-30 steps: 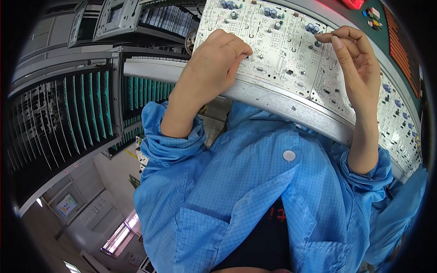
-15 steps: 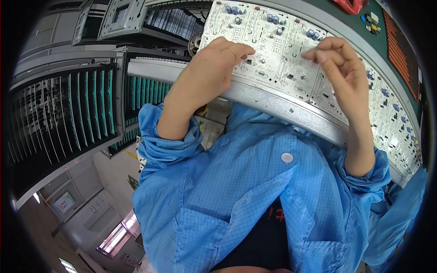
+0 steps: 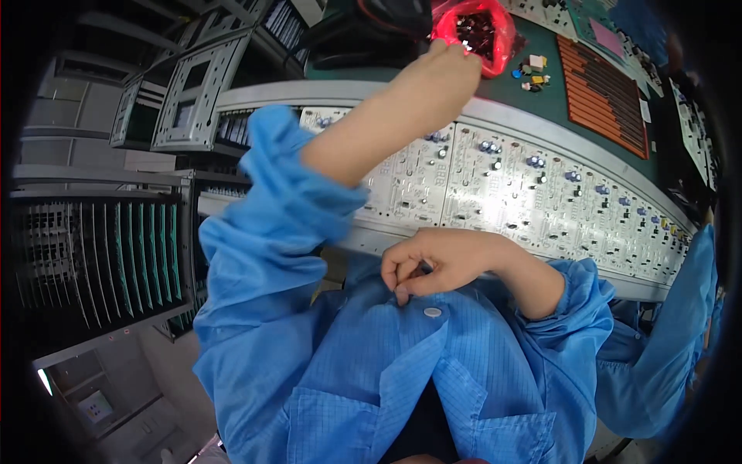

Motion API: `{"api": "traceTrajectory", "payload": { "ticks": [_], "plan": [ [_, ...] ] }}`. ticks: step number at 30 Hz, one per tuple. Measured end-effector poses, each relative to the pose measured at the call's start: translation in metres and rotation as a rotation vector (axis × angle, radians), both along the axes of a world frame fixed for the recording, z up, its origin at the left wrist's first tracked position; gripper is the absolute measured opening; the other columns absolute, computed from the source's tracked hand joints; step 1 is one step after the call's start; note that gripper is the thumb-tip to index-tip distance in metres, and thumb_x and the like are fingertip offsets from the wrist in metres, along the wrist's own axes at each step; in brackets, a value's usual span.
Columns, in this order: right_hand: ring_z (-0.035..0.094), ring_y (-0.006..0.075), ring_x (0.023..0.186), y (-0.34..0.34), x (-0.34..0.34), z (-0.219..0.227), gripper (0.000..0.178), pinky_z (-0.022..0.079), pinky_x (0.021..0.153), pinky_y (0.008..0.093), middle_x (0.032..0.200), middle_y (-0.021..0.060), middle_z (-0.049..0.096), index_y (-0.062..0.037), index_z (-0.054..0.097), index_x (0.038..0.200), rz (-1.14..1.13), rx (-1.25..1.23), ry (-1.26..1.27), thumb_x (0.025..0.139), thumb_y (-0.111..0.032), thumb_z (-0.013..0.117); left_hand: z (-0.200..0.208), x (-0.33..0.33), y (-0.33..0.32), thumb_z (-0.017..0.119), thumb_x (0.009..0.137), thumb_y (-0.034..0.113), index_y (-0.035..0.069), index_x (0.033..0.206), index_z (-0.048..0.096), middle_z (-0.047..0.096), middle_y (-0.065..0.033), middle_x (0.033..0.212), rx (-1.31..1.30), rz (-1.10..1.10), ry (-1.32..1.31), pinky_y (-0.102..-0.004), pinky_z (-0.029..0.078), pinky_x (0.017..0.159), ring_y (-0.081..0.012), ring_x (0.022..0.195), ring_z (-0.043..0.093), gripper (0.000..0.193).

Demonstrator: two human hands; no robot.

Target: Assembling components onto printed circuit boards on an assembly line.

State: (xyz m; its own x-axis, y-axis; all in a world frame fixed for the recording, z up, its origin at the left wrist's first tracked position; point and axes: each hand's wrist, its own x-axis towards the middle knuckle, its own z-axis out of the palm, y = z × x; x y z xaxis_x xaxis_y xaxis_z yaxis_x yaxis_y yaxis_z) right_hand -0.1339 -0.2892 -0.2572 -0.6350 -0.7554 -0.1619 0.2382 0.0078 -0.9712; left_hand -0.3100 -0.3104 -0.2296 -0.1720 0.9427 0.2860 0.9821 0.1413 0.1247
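Observation:
My left hand [image 3: 452,73] reaches across the boards to a bright red plastic bag [image 3: 505,46] holding small dark shiny parts [image 3: 475,31]. Its fingertips are at the bag's near rim and cannot be made out. My right hand [image 3: 444,263] hovers by the front of my blue coat, just before the rail edge. Its fingers are curled into a pinch; whatever lies between them is too small or hidden to name. Between the two hands runs a row of white circuit boards [image 3: 483,203] with blue capacitors and small black components, partly covered by my left forearm.
Beyond the boards' metal rail [image 3: 525,120] lies a green mat [image 3: 533,100] with a few loose small parts [image 3: 533,73] and a rack of orange-brown strips [image 3: 599,97]. Board racks [image 3: 147,247] stand at the left. A blue sleeve [image 3: 680,325] of another person shows at the right.
My left hand has left the boards and stretched forward to the red bag. My right hand has drawn back from the boards toward my coat. The view has shifted.

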Motion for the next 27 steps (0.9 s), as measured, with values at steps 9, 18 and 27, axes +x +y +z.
{"api": "traceTrajectory", "payload": {
  "ticks": [9,18,27],
  "plan": [
    [0.066,0.0144,0.078,0.010,0.000,0.001,0.022,0.050,0.071,0.0276,0.083,0.0056,0.073,-0.0019,0.060,0.098,-0.067,0.031,0.050,0.080,-0.014,0.059,-0.030,-0.029,0.106,0.060,0.073,0.002,-0.002,0.083,0.067,0.067,-0.0212,0.083,-0.049,0.273,0.010,-0.0455,0.051,0.079,-0.0373,0.085,0.065,0.013],
    [0.063,0.0109,0.075,0.009,-0.002,0.001,0.022,0.049,0.069,0.0251,0.085,0.0056,0.072,0.0008,0.060,0.101,-0.104,0.069,0.063,0.082,-0.010,0.056,-0.042,-0.036,0.109,0.067,0.075,0.004,-0.005,0.090,0.068,0.069,-0.0164,0.084,0.078,0.315,0.046,-0.0345,0.053,0.071,-0.0242,0.076,0.067,0.017],
    [0.065,0.0112,0.080,0.005,-0.003,-0.004,0.023,0.051,0.075,0.0256,0.089,0.0077,0.071,0.0017,0.059,0.107,-0.148,0.008,0.038,0.086,-0.007,0.054,0.008,-0.005,0.033,0.072,0.079,0.007,-0.006,0.103,0.068,0.071,-0.0095,0.085,0.143,0.125,-1.246,-0.0246,0.053,0.072,-0.0127,0.077,0.066,0.027]
  ]
}}
